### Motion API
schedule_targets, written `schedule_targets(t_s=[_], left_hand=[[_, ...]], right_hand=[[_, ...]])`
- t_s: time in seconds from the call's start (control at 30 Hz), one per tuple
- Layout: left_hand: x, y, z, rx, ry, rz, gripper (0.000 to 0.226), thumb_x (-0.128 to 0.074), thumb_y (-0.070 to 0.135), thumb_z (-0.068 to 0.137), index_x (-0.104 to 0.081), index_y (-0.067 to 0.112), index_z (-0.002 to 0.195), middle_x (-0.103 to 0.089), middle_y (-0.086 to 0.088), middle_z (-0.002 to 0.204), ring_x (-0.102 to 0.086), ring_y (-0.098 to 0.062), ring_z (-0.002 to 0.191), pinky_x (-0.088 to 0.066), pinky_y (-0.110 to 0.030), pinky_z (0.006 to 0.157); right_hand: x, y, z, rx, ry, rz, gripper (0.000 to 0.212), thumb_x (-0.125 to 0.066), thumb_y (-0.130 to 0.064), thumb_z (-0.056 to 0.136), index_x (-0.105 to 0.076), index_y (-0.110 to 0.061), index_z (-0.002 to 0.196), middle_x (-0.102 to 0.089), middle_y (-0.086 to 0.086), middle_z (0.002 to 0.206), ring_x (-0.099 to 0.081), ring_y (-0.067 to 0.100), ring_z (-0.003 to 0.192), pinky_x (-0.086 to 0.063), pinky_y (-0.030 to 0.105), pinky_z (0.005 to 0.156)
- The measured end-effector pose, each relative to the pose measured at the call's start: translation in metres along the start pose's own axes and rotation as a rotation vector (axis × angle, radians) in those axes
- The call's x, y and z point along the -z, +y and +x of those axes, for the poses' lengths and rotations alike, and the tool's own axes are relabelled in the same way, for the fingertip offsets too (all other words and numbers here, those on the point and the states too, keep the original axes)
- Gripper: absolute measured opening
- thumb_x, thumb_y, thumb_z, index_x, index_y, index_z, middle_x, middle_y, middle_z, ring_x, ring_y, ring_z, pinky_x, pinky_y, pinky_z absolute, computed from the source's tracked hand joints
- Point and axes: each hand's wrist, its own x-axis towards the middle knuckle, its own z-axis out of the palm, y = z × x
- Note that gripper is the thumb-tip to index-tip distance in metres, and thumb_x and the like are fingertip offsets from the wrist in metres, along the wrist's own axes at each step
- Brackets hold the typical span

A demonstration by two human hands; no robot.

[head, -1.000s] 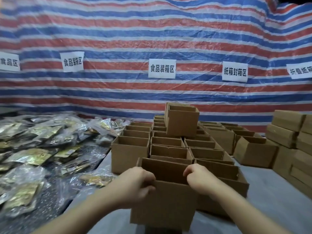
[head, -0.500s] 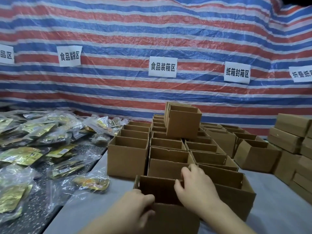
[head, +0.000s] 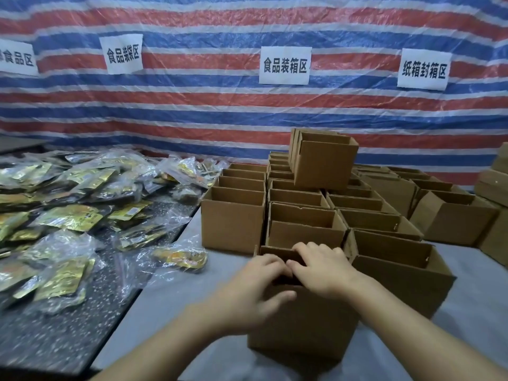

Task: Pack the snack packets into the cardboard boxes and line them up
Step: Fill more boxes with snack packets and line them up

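- Gripping front box [head: 302,323] at its open top: left hand [head: 253,292] w/ fingers inside, thumb on outer wall.
- Right hand [head: 321,268] fingers curl over box's rim.
- Box sits on grey table [head: 170,298], touching open boxes [head: 299,215] behind.
- Snack packets [head: 68,215] piled left, on dark surface.

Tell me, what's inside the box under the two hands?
The nearest box is open on top, but the left hand and right hand cover most of the opening. Only a dark gap shows between them. Any snack packets inside are hidden.
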Motion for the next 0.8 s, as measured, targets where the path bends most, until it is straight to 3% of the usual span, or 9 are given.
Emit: schedule_targets(t_s=[0.1, 0.2, 0.3, 0.4, 0.53, 0.67, 0.8], left_hand=[[0.008, -0.024, 0.002, 0.024, 0.326, -0.143, 0.026, -0.05, 0.037, 0.097, -0.062, 0.018, 0.111, -0.057, 0.009, 0.113, -0.052, 0.001, 0.109, -0.041, -0.014, 0.095], [0.024, -0.077, 0.01, 0.313, 0.468, -0.104, 0.016, -0.049, 0.023, 0.102, -0.061, 0.019, 0.111, -0.061, 0.007, 0.105, -0.056, 0.002, 0.097, -0.044, -0.019, 0.081], [0.042, -0.142, 0.018, 0.533, 0.429, 0.033, 0.021, -0.048, 0.02, 0.101, -0.062, 0.011, 0.113, -0.062, -0.002, 0.108, -0.057, -0.016, 0.098, -0.042, -0.031, 0.082], [0.059, -0.186, 0.02, 0.626, 0.368, 0.151, 0.02, -0.045, 0.024, 0.1, -0.06, 0.013, 0.108, -0.06, 0.0, 0.103, -0.058, -0.019, 0.095, -0.049, -0.037, 0.082], [0.071, -0.226, 0.019, 0.716, 0.218, 0.377, 0.016, -0.044, 0.022, 0.096, -0.056, 0.013, 0.09, -0.063, -0.006, 0.09, -0.057, -0.02, 0.076, -0.052, -0.04, 0.071], [0.071, -0.265, 0.018, 0.756, -0.009, 0.487, 0.032, -0.046, 0.033, 0.096, -0.057, 0.013, 0.117, -0.061, -0.008, 0.117, -0.058, -0.023, 0.102, -0.051, -0.038, 0.087], [0.081, -0.302, 0.029, 0.848, -0.013, 0.627, 0.064, -0.052, 0.047, 0.092, -0.036, 0.016, 0.146, -0.046, -0.009, 0.142, -0.049, -0.026, 0.125, -0.047, -0.04, 0.099]], right_hand=[[0.001, 0.0, -0.003, -0.008, -0.023, -0.02, 0.041, -0.034, -0.057, 0.102, -0.045, -0.035, 0.135, -0.054, -0.007, 0.118, -0.051, 0.018, 0.114, -0.034, 0.043, 0.104], [0.003, 0.001, -0.001, -0.007, -0.051, -0.036, 0.047, -0.032, -0.056, 0.103, -0.042, -0.032, 0.142, -0.054, -0.005, 0.13, -0.05, 0.019, 0.121, -0.033, 0.044, 0.107], [0.004, -0.001, -0.001, -0.011, -0.055, -0.028, 0.048, -0.033, -0.056, 0.103, -0.041, -0.032, 0.143, -0.054, -0.006, 0.13, -0.05, 0.017, 0.12, -0.034, 0.042, 0.108], [0.004, -0.003, -0.003, -0.021, -0.066, -0.026, 0.049, -0.032, -0.059, 0.103, -0.039, -0.034, 0.144, -0.053, -0.01, 0.13, -0.05, 0.013, 0.119, -0.034, 0.04, 0.109], [0.02, -0.01, 0.0, -0.042, -0.162, -0.025, 0.058, -0.026, -0.066, 0.101, -0.037, -0.035, 0.148, -0.048, -0.009, 0.143, -0.045, 0.014, 0.132, -0.031, 0.042, 0.116], [0.037, -0.023, 0.016, -0.021, -0.092, 0.025, 0.064, -0.024, -0.067, 0.1, -0.041, -0.031, 0.149, -0.046, -0.007, 0.15, -0.042, 0.015, 0.139, -0.032, 0.042, 0.118], [0.044, -0.037, 0.044, 0.003, -0.016, 0.085, 0.052, -0.032, -0.062, 0.102, -0.051, -0.03, 0.139, -0.054, -0.008, 0.134, -0.051, 0.012, 0.123, -0.042, 0.038, 0.108]])
